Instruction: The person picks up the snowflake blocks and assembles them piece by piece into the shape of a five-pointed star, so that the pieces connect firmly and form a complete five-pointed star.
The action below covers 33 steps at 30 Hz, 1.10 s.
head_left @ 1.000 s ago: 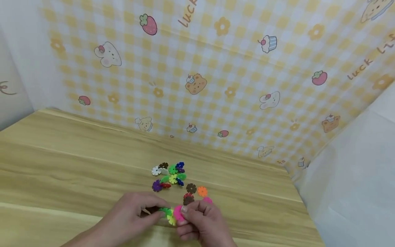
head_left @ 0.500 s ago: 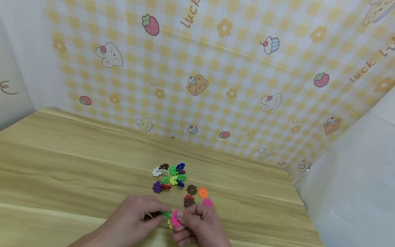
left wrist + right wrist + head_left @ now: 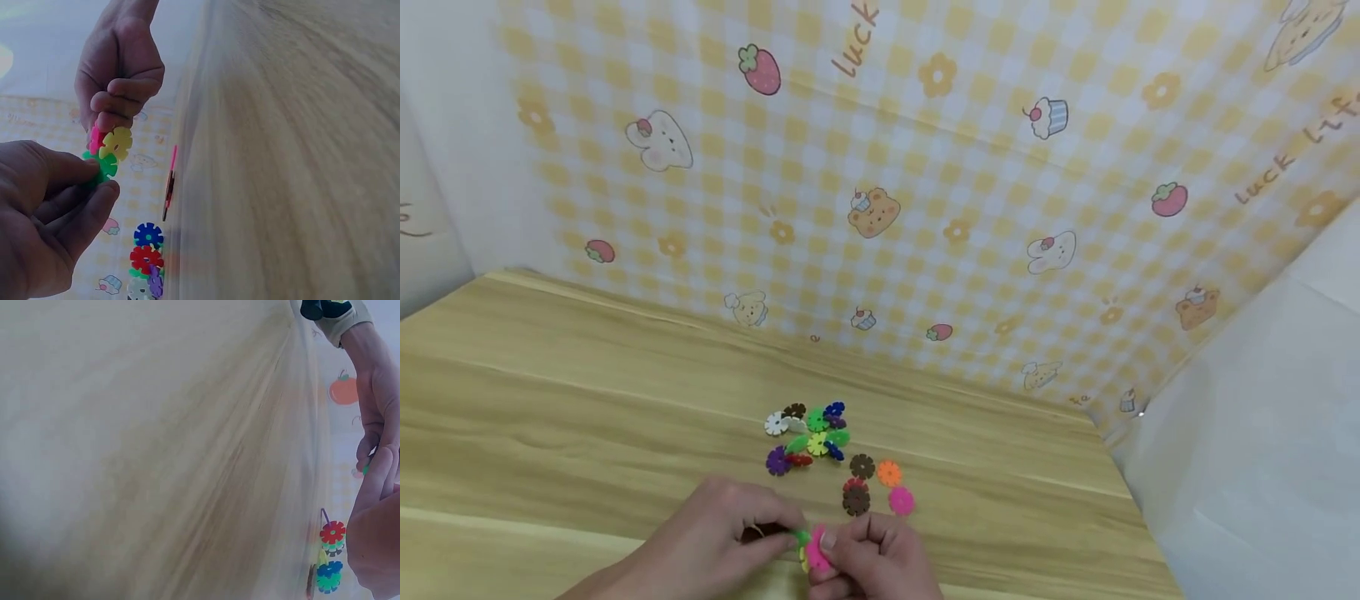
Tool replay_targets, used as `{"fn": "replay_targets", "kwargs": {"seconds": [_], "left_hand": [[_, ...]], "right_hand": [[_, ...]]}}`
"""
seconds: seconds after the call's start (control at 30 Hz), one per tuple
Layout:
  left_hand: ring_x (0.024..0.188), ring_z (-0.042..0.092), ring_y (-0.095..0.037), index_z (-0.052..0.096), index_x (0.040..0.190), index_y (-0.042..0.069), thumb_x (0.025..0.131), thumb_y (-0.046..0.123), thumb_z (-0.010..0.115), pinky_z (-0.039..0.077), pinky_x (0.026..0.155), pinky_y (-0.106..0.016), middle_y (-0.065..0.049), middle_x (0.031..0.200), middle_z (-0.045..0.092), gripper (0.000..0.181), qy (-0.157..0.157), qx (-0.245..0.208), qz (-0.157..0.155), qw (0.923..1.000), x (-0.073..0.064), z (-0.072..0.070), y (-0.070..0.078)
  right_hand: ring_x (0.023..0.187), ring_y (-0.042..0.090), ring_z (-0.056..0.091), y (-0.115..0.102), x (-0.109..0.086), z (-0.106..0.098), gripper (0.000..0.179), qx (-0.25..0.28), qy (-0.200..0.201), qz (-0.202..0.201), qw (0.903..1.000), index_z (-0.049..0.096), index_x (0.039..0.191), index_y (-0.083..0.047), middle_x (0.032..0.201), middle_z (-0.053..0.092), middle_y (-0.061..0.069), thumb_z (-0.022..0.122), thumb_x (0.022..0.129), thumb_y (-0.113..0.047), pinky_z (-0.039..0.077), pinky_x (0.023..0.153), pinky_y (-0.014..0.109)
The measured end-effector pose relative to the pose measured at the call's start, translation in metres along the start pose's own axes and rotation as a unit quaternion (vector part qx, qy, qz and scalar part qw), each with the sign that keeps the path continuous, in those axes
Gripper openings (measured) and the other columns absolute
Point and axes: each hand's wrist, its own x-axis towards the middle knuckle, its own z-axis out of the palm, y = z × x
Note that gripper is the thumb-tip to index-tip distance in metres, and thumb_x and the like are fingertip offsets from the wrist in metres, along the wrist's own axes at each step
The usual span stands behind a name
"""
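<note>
My left hand (image 3: 730, 529) pinches a green notched plastic disc (image 3: 106, 165) between thumb and fingers. A yellow disc (image 3: 117, 144) of the same kind is joined to it. In my right hand (image 3: 880, 558), thumb and curled fingers pinch a pink disc (image 3: 817, 550) against the green and yellow pair. Both hands meet low over the table, near its front. The right wrist view shows the right hand (image 3: 375, 537) mostly from behind, with only a speck of green between the hands.
Beyond the hands, several linked discs form a cluster (image 3: 817, 444) on the wooden table (image 3: 587, 400). Loose discs lie to its right: brown (image 3: 862, 467), orange (image 3: 890, 473), pink (image 3: 902, 501), and a brown one (image 3: 856, 502) overlapping a red. A checked cloth wall (image 3: 805, 167) stands behind.
Both hands have come slightly nearer the front edge, and the held pink disc has turned more edge-on over the green and yellow ones. The loose pink disc now shows fully.
</note>
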Motion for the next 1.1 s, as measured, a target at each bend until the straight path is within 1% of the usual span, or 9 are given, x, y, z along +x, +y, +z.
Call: {"fn": "replay_targets", "kwargs": {"seconds": [0.13,0.3,0.57,0.67,0.73,0.83,0.9,1.0,1.1], "left_hand": [[0.084,0.067,0.004,0.081,0.097,0.014,0.088,0.001,0.077,0.054,0.065,-0.015,0.007,0.091,0.078,0.016,-0.015,0.002,0.024,0.9996,0.0,0.001,0.001],[0.083,0.067,0.005,0.08,0.096,0.014,0.088,-0.001,0.076,0.052,0.066,-0.01,0.008,0.091,0.077,0.018,-0.017,0.025,0.041,0.9987,-0.001,0.003,0.002],[0.073,0.056,0.011,0.079,0.097,0.017,0.088,-0.004,0.073,0.049,0.059,-0.012,0.012,0.091,0.075,0.024,-0.017,0.019,0.004,0.9997,-0.003,0.003,0.003],[0.076,0.059,0.008,0.079,0.101,0.017,0.09,-0.001,0.072,0.051,0.061,-0.015,0.008,0.094,0.076,0.022,-0.026,0.031,-0.026,0.9988,-0.001,0.001,0.003],[0.083,0.063,0.005,0.079,0.104,0.016,0.092,0.003,0.073,0.054,0.065,-0.019,0.007,0.098,0.077,0.019,-0.032,0.036,-0.056,0.9973,0.001,0.0,0.005],[0.087,0.065,0.003,0.079,0.104,0.018,0.093,0.008,0.073,0.055,0.069,-0.021,0.011,0.098,0.076,0.016,-0.028,0.05,-0.084,0.9948,0.005,-0.002,0.007],[0.087,0.064,0.004,0.079,0.103,0.021,0.093,0.01,0.074,0.055,0.071,-0.022,0.014,0.098,0.075,0.016,-0.023,0.06,-0.1,0.9929,0.005,-0.004,0.008],[0.088,0.064,0.004,0.079,0.102,0.022,0.093,0.01,0.075,0.056,0.072,-0.023,0.014,0.098,0.075,0.016,-0.018,0.063,-0.102,0.9926,0.002,-0.007,0.006],[0.087,0.065,0.003,0.079,0.102,0.018,0.091,0.008,0.075,0.056,0.069,-0.022,0.01,0.097,0.077,0.015,-0.006,0.064,-0.074,0.9952,-0.005,-0.009,0.003]], "right_hand": [[0.066,0.015,0.074,0.004,-0.001,0.003,0.022,-0.019,0.023,0.001,0.9995,0.068,0.093,0.002,0.081,0.076,0.011,0.074,0.093,-0.019,0.061,0.064,0.03],[0.064,0.014,0.073,0.008,0.001,0.007,0.021,-0.018,0.029,0.002,0.9994,0.067,0.093,0.001,0.079,0.076,0.01,0.073,0.092,-0.018,0.06,0.061,0.028],[0.066,0.014,0.074,0.009,0.003,0.011,0.021,0.003,0.026,0.01,0.9996,0.066,0.095,0.001,0.082,0.076,0.009,0.073,0.093,-0.018,0.061,0.064,0.029],[0.068,0.015,0.075,0.007,0.004,0.01,0.021,0.026,0.012,0.008,0.9996,0.066,0.097,0.0,0.082,0.076,0.009,0.072,0.094,-0.02,0.061,0.067,0.03],[0.068,0.015,0.075,0.005,0.004,0.008,0.021,0.035,0.005,0.004,0.9994,0.065,0.098,-0.001,0.081,0.077,0.008,0.07,0.096,-0.021,0.062,0.068,0.031],[0.069,0.014,0.075,0.004,0.005,0.0,0.021,0.042,0.002,0.004,0.9991,0.065,0.1,-0.004,0.081,0.076,0.004,0.066,0.1,-0.024,0.062,0.068,0.031],[0.071,0.014,0.075,0.007,0.005,-0.007,0.02,0.037,0.013,0.008,0.9992,0.064,0.1,-0.006,0.082,0.076,0.003,0.064,0.101,-0.025,0.062,0.069,0.031],[0.072,0.015,0.074,0.014,0.005,-0.02,0.017,0.026,0.035,0.015,0.9989,0.064,0.101,-0.005,0.083,0.076,0.003,0.063,0.1,-0.022,0.062,0.071,0.032],[0.072,0.015,0.073,0.022,0.005,-0.034,0.015,0.012,0.064,0.028,0.9975,0.065,0.102,-0.003,0.083,0.075,0.005,0.064,0.099,-0.018,0.061,0.07,0.031]]}}
